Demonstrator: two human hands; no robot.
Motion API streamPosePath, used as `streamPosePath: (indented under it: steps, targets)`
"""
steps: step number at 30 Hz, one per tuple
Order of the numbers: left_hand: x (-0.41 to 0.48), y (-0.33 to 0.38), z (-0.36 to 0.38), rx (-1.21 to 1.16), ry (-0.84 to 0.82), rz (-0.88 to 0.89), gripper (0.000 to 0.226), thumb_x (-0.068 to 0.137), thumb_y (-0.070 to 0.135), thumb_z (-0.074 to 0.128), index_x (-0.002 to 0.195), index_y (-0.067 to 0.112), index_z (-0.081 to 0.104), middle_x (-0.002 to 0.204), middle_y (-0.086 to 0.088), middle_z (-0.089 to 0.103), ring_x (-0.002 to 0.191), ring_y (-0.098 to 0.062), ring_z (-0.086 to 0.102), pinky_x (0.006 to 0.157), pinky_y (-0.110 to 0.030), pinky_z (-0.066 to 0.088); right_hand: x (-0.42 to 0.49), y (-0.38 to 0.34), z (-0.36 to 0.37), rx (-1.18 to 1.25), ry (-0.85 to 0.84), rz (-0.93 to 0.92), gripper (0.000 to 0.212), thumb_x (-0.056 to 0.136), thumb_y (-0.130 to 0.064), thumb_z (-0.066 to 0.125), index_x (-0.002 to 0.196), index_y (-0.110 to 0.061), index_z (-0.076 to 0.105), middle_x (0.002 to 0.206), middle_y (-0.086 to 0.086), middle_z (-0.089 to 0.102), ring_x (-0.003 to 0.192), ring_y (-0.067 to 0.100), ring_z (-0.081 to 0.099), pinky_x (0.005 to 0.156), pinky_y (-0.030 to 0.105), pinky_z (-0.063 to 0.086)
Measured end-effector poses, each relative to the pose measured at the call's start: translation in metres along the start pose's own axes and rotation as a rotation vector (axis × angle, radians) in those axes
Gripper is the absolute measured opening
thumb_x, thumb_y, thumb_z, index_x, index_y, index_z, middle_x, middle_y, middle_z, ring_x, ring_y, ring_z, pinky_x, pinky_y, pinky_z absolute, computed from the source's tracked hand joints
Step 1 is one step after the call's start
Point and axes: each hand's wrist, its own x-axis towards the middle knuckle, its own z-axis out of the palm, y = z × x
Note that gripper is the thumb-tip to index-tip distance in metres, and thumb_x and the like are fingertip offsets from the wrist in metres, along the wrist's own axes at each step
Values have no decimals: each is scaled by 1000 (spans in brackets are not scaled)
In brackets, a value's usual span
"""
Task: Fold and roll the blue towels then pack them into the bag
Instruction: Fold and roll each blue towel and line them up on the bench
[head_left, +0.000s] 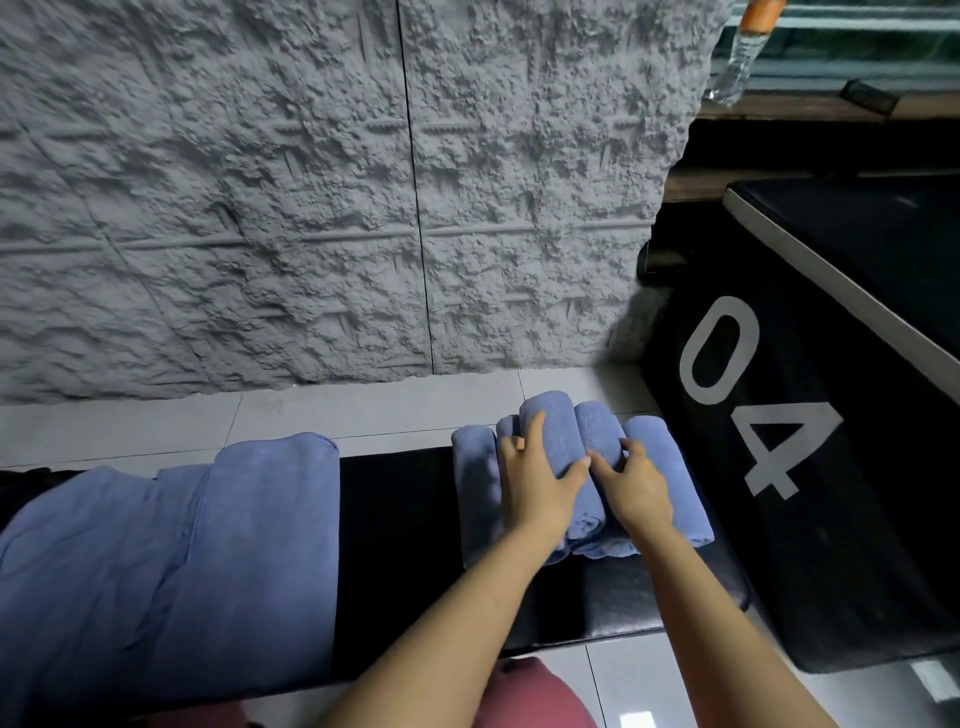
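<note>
Nearest, at the bottom edge, is a red-clad lap. Above it the black padded surface (395, 545) runs across the frame. On its left end lies a heap of unrolled towels (171, 561) (at least two layers show, but the exact number cannot be told), so folding and rolling are, I judge, only partly done.

Right of centre, the left hand (535, 483) and right hand (636, 491) rest on the rolled towels (660, 467). These sit side by side on the surface, and the middle one seems to stand higher than the rest. The left grip is wrapped over that middle roll, with the thumb spread to its right flank. The right grip is narrow, fingers bent and pinching the neighbouring roll. Five rolls can be counted.

Just beside them, at the right of the frame, stands one black bag (831, 519) marked "04". No blue shows in the visible part of it, so packing looks not yet begun. Beyond are pale floor tiles and a rough grey wall.
</note>
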Motion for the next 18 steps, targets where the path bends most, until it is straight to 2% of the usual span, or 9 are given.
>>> streamPosePath:
  steps: [2,4,6,8,10,12,14,16,18]
  targets:
    - [-6,1,11,164,-43,-17,61,90,47,49,144,30,27,150,-8,21,131,-30,30,106,-36,31,-2,0,1,-12,-14,-2,62,90,-55,47,139,-19,36,132,9,52,120,34,47,87,44,43]
    - [-12,-2,20,292,-130,-28,61,96,49,31,150,26,11,158,-9,0,142,-32,13,115,-41,18,-5,0,1,-28,-18,-9,62,93,-56,37,142,-19,33,138,11,46,128,34,39,96,48,37]
    - [-16,-2,22,275,-124,20,65,94,48,12,150,18,1,158,-10,-9,146,-28,2,118,-40,5,-7,-1,0,-24,12,-59,61,95,-55,28,146,-22,28,148,6,37,135,31,30,105,46,28]
    - [-18,-2,22,266,-95,64,73,85,46,-2,150,12,-1,158,-7,-11,146,-23,-5,119,-38,-1,-7,1,-2,-63,64,-138,56,98,-51,23,149,-29,21,154,-1,27,139,26,24,108,45,24]
    - [-20,-6,22,316,-183,43,61,96,38,8,150,12,-4,158,-4,-10,146,-19,-7,118,-41,-1,-5,8,-1,-142,29,-195,53,100,-46,20,150,-33,16,156,-4,23,141,24,21,110,45,23]
    - [-19,-9,19,335,-316,-8,58,101,36,18,150,14,-6,158,-1,-11,146,-17,-8,117,-45,0,-3,17,5,-149,-58,-200,54,99,-46,20,150,-34,9,157,-4,21,141,25,21,112,48,22]
    - [-13,-7,12,304,-384,-19,64,97,49,10,150,15,0,159,1,-6,146,-15,-4,117,-48,3,3,24,6,-166,-93,-167,57,96,-51,18,150,-36,5,158,-4,19,142,28,21,112,51,21]
    - [-5,-4,-3,203,-364,-13,66,96,52,10,149,15,17,158,-1,11,145,-15,10,117,-47,11,6,20,2,-249,-78,-154,59,95,-52,19,150,-33,8,158,-4,17,143,30,18,113,50,18]
    - [2,-4,-28,143,-294,40,53,101,41,21,146,13,28,155,-4,24,142,-18,20,116,-44,15,-2,1,1,-310,25,-220,59,98,-48,27,151,-26,15,158,0,19,144,30,14,116,47,14]
